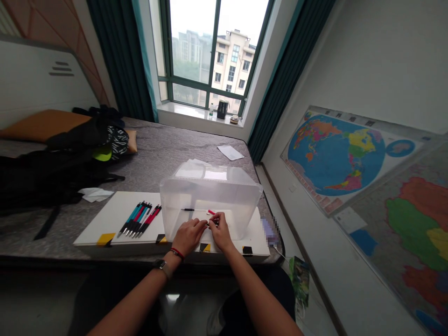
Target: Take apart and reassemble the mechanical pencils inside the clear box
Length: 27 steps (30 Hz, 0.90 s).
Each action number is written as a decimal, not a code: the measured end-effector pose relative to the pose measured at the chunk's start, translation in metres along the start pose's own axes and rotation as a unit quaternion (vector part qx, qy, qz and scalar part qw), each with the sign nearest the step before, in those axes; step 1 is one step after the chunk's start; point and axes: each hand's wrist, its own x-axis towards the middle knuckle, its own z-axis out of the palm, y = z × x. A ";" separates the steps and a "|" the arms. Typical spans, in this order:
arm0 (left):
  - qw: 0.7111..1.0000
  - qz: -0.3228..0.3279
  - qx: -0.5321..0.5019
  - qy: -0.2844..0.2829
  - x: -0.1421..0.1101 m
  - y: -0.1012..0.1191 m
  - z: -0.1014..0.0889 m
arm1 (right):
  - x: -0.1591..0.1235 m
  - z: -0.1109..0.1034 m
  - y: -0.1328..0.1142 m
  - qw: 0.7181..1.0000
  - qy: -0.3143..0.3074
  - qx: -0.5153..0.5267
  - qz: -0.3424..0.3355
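Left hand: fingers (200, 226) bunched up right by the other hand's fingertips, honestly can't tell if they're gripping anything. That's the left hand (189, 235), btw.
Right hand: the right hand (220, 232) has thumb and fingers pinched together on a small dark part (213, 222), too tiny to make out.
Loose bits: black piece (188, 209) with a thin pale stick beyond the left hand, red piece (211, 212) just past the right fingertips.
Pens: a row of pens (140, 219), blue, red and black, to the left of the left hand.
Bin: clear plastic bin (212, 191) around and beyond both hands, sitting on a white board (100, 219).
Under it all: grey bed (161, 149).
Further right of the right hand: world map (336, 154) on the wall.
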 end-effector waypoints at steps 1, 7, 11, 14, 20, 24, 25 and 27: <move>1.000 -0.005 -0.001 0.004 0.000 0.000 0.000 | 0.000 0.000 0.002 1.000 0.006 0.030 0.001; 1.000 -0.020 0.002 0.019 -0.002 -0.002 0.006 | 0.005 -0.002 0.012 0.978 0.022 0.197 0.056; 0.999 -0.023 -0.015 0.035 -0.003 -0.008 0.012 | 0.009 -0.002 0.012 0.969 0.001 0.218 0.115; 0.999 -0.029 -0.022 0.039 -0.004 -0.010 0.014 | 0.012 -0.002 0.011 0.969 -0.017 0.204 0.139; 0.999 -0.020 -0.015 0.035 -0.006 -0.008 0.011 | 0.017 -0.003 0.010 0.972 -0.031 0.163 0.169; 0.999 -0.007 0.006 0.034 -0.005 -0.007 0.010 | 0.018 0.001 0.013 0.977 -0.031 0.103 0.184; 0.999 -0.005 0.014 0.034 -0.005 -0.007 0.010 | 0.018 0.002 0.013 0.979 -0.032 0.087 0.184; 0.999 -0.003 0.029 0.034 -0.005 -0.005 0.008 | 0.018 0.002 0.012 0.981 -0.034 0.065 0.180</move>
